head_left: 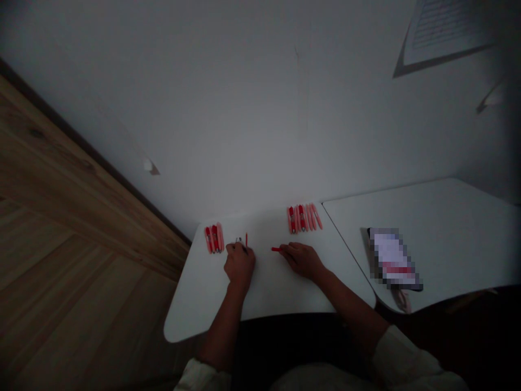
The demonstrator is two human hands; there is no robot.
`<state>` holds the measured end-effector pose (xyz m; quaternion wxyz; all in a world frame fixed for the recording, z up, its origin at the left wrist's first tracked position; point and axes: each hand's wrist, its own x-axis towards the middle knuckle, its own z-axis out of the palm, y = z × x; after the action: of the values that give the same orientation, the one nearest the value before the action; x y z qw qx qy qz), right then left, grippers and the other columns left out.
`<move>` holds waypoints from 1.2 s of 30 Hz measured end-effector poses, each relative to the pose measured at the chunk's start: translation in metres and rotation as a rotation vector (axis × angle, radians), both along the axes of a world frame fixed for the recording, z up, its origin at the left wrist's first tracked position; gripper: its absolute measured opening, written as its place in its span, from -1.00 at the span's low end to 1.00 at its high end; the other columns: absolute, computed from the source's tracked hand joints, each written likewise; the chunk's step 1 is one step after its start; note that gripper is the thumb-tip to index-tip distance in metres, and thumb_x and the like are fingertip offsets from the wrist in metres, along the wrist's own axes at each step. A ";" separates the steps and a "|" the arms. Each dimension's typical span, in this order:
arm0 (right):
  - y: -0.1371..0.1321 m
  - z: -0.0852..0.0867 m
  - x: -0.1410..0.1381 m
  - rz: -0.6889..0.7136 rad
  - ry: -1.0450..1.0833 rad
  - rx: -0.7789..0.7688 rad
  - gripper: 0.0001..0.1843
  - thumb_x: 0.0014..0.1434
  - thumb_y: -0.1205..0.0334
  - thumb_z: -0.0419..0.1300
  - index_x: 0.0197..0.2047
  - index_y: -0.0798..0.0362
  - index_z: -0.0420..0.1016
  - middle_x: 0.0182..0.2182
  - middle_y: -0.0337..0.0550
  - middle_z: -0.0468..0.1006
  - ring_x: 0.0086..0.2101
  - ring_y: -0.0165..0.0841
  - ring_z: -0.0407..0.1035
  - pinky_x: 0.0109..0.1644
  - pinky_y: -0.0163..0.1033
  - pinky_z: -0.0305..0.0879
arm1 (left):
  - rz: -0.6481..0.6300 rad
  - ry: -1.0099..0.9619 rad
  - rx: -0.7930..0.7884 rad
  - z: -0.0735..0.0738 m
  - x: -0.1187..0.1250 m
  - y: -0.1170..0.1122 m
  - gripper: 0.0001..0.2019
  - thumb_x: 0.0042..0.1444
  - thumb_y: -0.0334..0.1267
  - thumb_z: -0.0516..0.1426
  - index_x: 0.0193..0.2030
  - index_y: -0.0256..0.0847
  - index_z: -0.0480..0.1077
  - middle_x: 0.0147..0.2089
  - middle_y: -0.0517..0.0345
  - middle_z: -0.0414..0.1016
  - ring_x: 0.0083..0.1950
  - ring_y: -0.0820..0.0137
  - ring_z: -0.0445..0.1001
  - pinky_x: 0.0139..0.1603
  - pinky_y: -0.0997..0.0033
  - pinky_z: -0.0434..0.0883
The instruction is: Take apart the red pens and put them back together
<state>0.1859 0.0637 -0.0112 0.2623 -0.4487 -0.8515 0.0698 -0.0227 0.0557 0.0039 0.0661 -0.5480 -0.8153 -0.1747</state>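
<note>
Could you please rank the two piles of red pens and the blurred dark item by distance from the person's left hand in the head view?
From the left hand:
1. Left pile of red pens, just beyond it, slightly left.
2. Right pile of red pens, farther along the back edge, to the right.
3. Blurred dark item, on the adjoining table, far right.

A dark flat object (394,260) lies on the right-hand table (448,217); a framed sheet (443,32) hangs on the wall (244,108).
</note>
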 end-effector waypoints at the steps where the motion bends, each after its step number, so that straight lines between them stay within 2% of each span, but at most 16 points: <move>1: 0.000 0.000 0.000 0.000 0.002 0.002 -0.64 0.35 0.09 -0.14 -0.02 -0.01 0.41 -0.31 -0.14 0.52 -0.29 -0.38 0.38 -0.25 -0.33 0.18 | 0.002 -0.001 0.002 0.000 0.000 0.000 -0.76 0.15 -0.14 0.00 -0.16 -0.22 0.36 -0.06 -0.08 0.27 -0.28 0.27 0.46 -0.40 0.33 0.32; 12: 0.002 -0.006 0.001 -0.001 0.012 0.007 -0.64 0.35 0.08 -0.13 -0.03 -0.02 0.42 -0.31 -0.14 0.52 -0.29 -0.38 0.39 -0.25 -0.34 0.16 | 0.009 -0.002 0.015 -0.003 -0.001 0.002 -0.78 0.14 -0.13 0.03 -0.21 -0.22 0.35 -0.10 -0.03 0.29 -0.33 0.32 0.44 -0.43 0.38 0.30; 15: 0.002 -0.005 0.001 -0.003 0.013 0.007 -0.64 0.35 0.08 -0.13 -0.03 -0.02 0.42 -0.32 -0.13 0.52 -0.29 -0.37 0.39 -0.25 -0.33 0.17 | 0.008 -0.035 0.085 -0.002 0.000 0.000 -0.75 0.13 -0.09 0.05 -0.20 -0.23 0.35 -0.10 -0.04 0.29 -0.33 0.32 0.44 -0.43 0.37 0.30; 17: 0.002 -0.004 0.001 -0.004 0.011 0.008 -0.63 0.35 0.07 -0.14 -0.03 -0.02 0.42 -0.33 -0.14 0.51 -0.29 -0.38 0.39 -0.25 -0.33 0.17 | -0.013 -0.091 0.212 0.001 -0.001 0.000 -0.71 0.14 -0.06 0.04 -0.16 -0.24 0.34 -0.10 -0.07 0.30 -0.28 0.30 0.43 -0.39 0.36 0.33; 20: 0.002 -0.003 0.001 0.002 0.008 0.012 -0.63 0.35 0.07 -0.14 -0.04 -0.01 0.42 -0.33 -0.13 0.51 -0.31 -0.38 0.38 -0.26 -0.33 0.17 | -0.185 -0.215 0.448 0.009 -0.005 0.000 -0.72 0.18 -0.09 0.01 -0.14 -0.27 0.33 -0.13 -0.06 0.34 -0.22 0.32 0.39 -0.26 0.34 0.35; 22: 0.001 -0.002 0.001 0.003 0.008 0.016 -0.64 0.35 0.08 -0.14 -0.05 0.00 0.42 -0.34 -0.14 0.51 -0.32 -0.38 0.38 -0.27 -0.34 0.16 | -0.371 -0.334 0.490 0.013 -0.006 0.002 -0.75 0.20 -0.13 0.00 -0.15 -0.26 0.35 -0.22 0.01 0.38 -0.29 0.39 0.37 -0.24 0.37 0.34; 25: 0.000 0.000 0.001 0.007 0.002 0.022 -0.66 0.35 0.09 -0.13 -0.05 0.00 0.41 -0.36 -0.15 0.50 -0.35 -0.39 0.37 -0.29 -0.34 0.14 | -0.605 -0.567 0.328 0.013 -0.004 0.003 -0.74 0.19 -0.14 0.02 -0.05 -0.20 0.34 -0.32 0.15 0.40 -0.43 0.49 0.31 -0.35 0.48 0.32; 28: -0.001 0.002 0.001 0.020 -0.016 0.027 -0.67 0.34 0.09 -0.10 -0.06 -0.01 0.42 -0.37 -0.16 0.49 -0.37 -0.40 0.36 -0.31 -0.34 0.12 | -0.739 -0.731 0.156 0.006 0.000 0.003 -0.68 0.14 -0.13 0.09 0.02 -0.16 0.33 -0.30 0.18 0.42 -0.48 0.54 0.28 -0.45 0.54 0.28; 32: -0.001 0.003 0.001 0.051 -0.027 0.026 -0.67 0.34 0.09 -0.10 -0.06 -0.01 0.43 -0.38 -0.16 0.48 -0.37 -0.41 0.35 -0.31 -0.34 0.12 | -0.834 -0.747 0.077 -0.003 0.003 0.002 -0.70 0.08 -0.13 0.16 -0.04 -0.13 0.40 -0.25 0.15 0.46 -0.47 0.55 0.28 -0.45 0.53 0.29; 36: -0.001 0.002 0.002 0.070 -0.033 0.021 -0.67 0.34 0.10 -0.10 -0.05 -0.01 0.42 -0.38 -0.16 0.48 -0.37 -0.40 0.35 -0.30 -0.33 0.12 | -0.867 -0.683 0.053 -0.004 0.000 0.003 -0.79 0.08 -0.11 0.16 -0.21 -0.14 0.47 -0.31 0.16 0.47 -0.42 0.51 0.34 -0.40 0.50 0.32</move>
<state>0.1878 0.0627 -0.0090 0.2501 -0.4168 -0.8717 0.0625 -0.0223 0.0586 0.0001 -0.2664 -0.7441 -0.4853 -0.3740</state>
